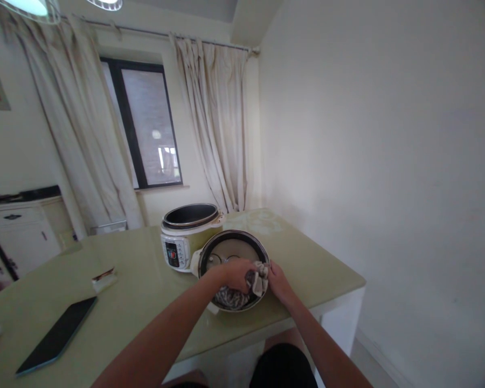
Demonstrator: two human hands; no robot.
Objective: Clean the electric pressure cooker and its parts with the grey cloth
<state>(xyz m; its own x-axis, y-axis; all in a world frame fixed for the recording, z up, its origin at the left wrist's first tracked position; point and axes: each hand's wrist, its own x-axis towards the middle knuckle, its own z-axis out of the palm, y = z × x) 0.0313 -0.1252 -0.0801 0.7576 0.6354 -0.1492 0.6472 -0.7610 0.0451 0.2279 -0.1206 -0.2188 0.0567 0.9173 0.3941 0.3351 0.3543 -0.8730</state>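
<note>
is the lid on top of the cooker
No, the cooker stands open, and the lid is off it, held by the right hand while the left hand holds a cloth against its inside.

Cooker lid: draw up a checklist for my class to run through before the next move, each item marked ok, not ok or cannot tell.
1. Right hand at the lid's rim: ok.
2. Left hand grasping the cloth: ok.
3. Lid's inner face in view: ok, partly covered by hand and cloth.
4. Cooker covered: not ok, its top is open.
5. Lid's inner face dry: cannot tell.
6. Tablet apart from lid: ok.
</note>
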